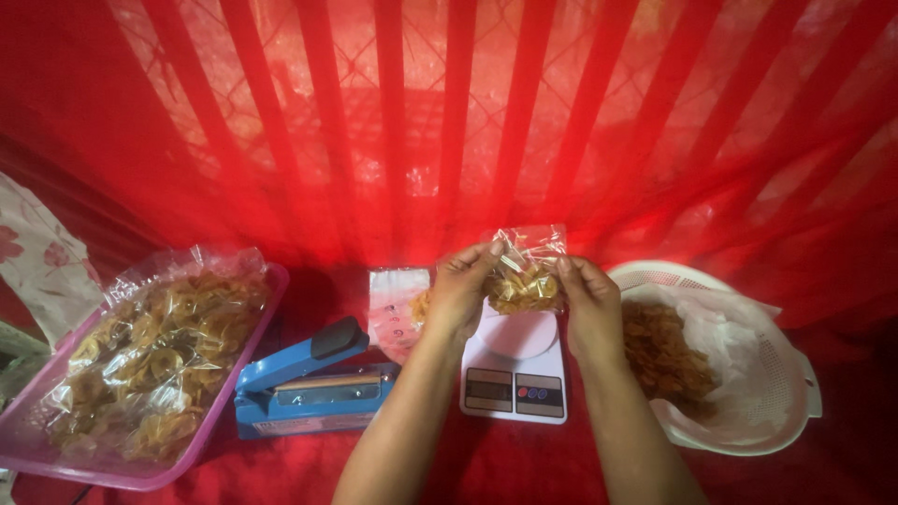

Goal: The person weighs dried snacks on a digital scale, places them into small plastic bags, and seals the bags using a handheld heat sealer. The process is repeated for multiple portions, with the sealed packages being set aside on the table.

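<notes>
Holding a small clear bag of chips (524, 281) between them, the 2 hands meet just above the white kitchen scale (514, 369): the left hand (460, 292) pinches the bag's left side with fingers curled round the plastic, and the right hand (587, 304) grips its right side, thumb and fingers closed on the film. The bag hangs between the 2 hands, its crinkled open top standing up above the fingers and its filled bottom, packed with yellow-brown chips, close over the scale's round platform; whether it touches the platform cannot be told. The scale has a dark display window and a panel of red and blue buttons on its front edge. Just left of the scale lies a blue impulse sealer (304, 383) with a black knob on its arm, and behind it, between sealer and left hand, sits a flat stack of clear bags (393, 304) with small pinkish printing. Further left, a pink tray (140, 472) holds several filled clear packages (159, 360) of the same yellow chips, heaped together. To the right of the right hand, a white colander (786, 393) lined with thin white paper holds loose brown chips (664, 355). Everything rests on a red cloth (524, 458), and a red striped curtain (468, 122) hangs behind. A floral fabric (37, 252) shows at the far left edge.
</notes>
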